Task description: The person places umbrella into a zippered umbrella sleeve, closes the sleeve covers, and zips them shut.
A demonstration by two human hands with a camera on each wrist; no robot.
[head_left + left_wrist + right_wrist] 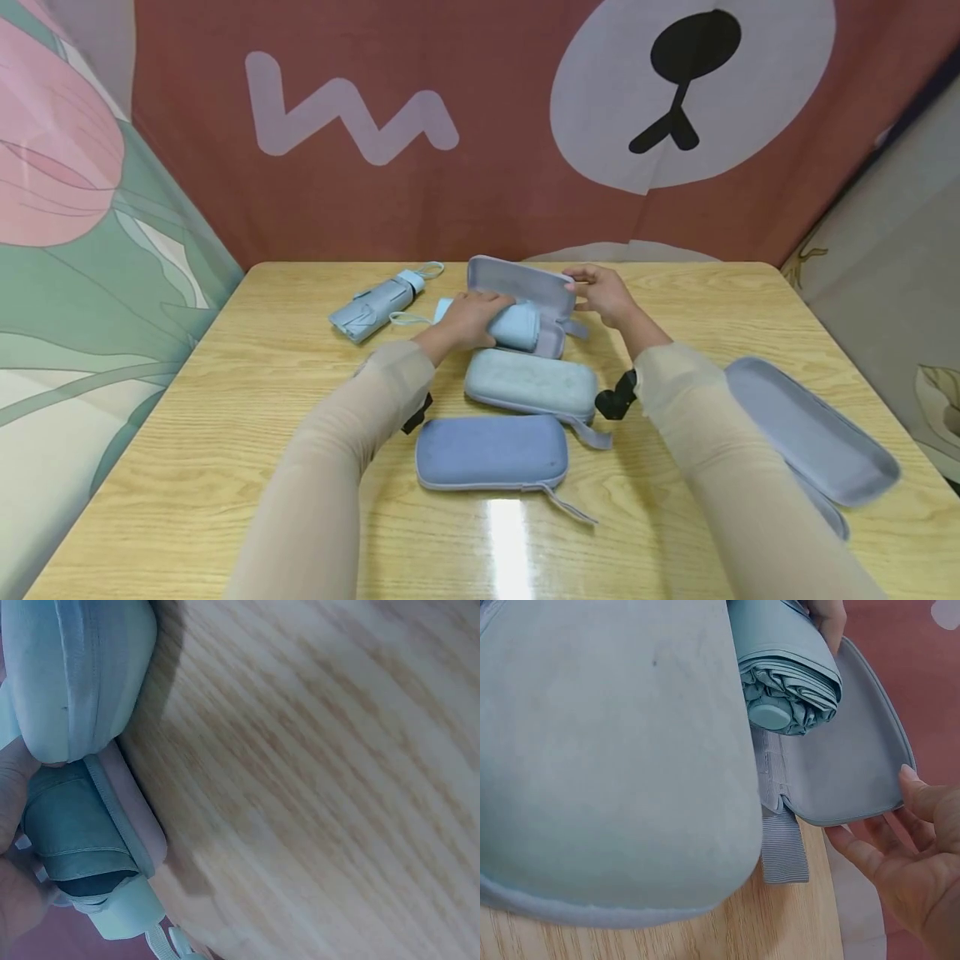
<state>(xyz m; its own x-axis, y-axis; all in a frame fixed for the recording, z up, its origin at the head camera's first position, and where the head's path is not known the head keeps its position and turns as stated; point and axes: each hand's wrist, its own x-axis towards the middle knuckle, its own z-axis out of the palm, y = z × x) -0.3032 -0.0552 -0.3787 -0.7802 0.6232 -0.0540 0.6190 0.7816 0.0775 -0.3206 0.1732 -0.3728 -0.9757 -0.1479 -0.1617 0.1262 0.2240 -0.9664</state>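
At the table's far side, my left hand (468,320) holds a folded light-blue umbrella (517,325) from above, over the lower half of an open grey zip case (553,340). In the left wrist view the umbrella's handle (127,911) sticks out past the case's end. My right hand (604,297) pinches the edge of the raised lid (517,279) at its right corner, thumb (909,774) on the inside and fingers behind. Just in front lies a closed pale-green case (531,383), close to the open one.
Nearer me lies a closed blue case (491,452) with a strap. Another folded umbrella (378,304) rests at the back left. An open grey case (813,429) stands on the right, partly behind my right sleeve. The wooden table (247,433) ends at a printed curtain (495,200).
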